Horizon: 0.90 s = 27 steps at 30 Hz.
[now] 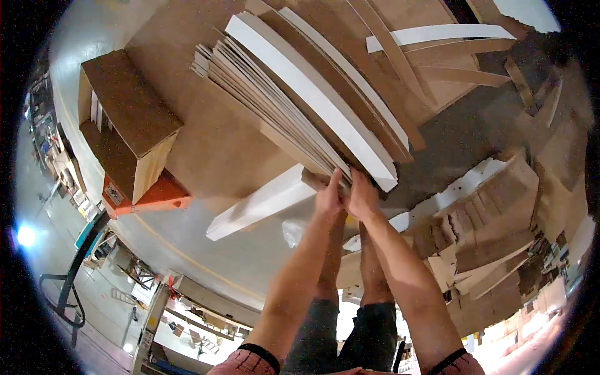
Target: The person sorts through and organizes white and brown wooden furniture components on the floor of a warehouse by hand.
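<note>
Both arms stretch forward and meet at the near end of a stack of long, thin cardboard strips. My left hand is closed on the end of that stack, its fingers pointing away from me. Close beside it, my right hand grips the same end from the right. The fingertips are partly hidden among the strip ends. Right of the stack lies a long white cardboard piece, running parallel to it. Another white piece lies at an angle, left of my left hand.
A brown cardboard box rests on an orange base at the left. Brown and white strips cross each other at the far right. Torn cardboard is heaped at the right, and crumpled clear plastic lies near my left forearm.
</note>
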Available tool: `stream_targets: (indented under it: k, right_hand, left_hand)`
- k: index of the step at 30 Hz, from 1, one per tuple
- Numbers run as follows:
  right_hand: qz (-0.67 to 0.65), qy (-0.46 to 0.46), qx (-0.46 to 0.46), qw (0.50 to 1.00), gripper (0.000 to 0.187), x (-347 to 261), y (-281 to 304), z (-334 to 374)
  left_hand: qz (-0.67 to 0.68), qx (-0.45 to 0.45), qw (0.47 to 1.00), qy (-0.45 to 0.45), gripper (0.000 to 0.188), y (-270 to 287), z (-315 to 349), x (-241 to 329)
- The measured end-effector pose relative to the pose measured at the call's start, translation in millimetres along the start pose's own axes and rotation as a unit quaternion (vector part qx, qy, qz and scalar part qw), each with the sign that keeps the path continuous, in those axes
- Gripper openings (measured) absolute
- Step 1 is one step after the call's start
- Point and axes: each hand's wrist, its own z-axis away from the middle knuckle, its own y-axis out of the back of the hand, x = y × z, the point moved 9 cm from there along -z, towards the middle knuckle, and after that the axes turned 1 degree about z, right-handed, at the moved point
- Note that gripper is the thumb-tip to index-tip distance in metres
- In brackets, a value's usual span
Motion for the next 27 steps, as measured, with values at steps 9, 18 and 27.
stream_targets:
  k: [9,18,27]
  right_hand:
    - [-0.003,-0.006,0.052,0.999,0.075,69.8,-37.5,-10.3]
    - [-0.051,0.036,0.038,0.997,0.069,31.8,-36.2,-12.2]
    - [-0.013,0.082,0.171,0.982,0.051,28.1,-3.9,4.2]
  left_hand:
    - [0.141,0.038,0.986,0.085,0.069,-16.9,15.0,-21.5]
    - [0.084,-0.078,0.993,0.039,0.058,21.5,0.6,-28.0]
    - [-0.487,-0.113,0.864,-0.061,0.051,17.0,135.6,63.6]
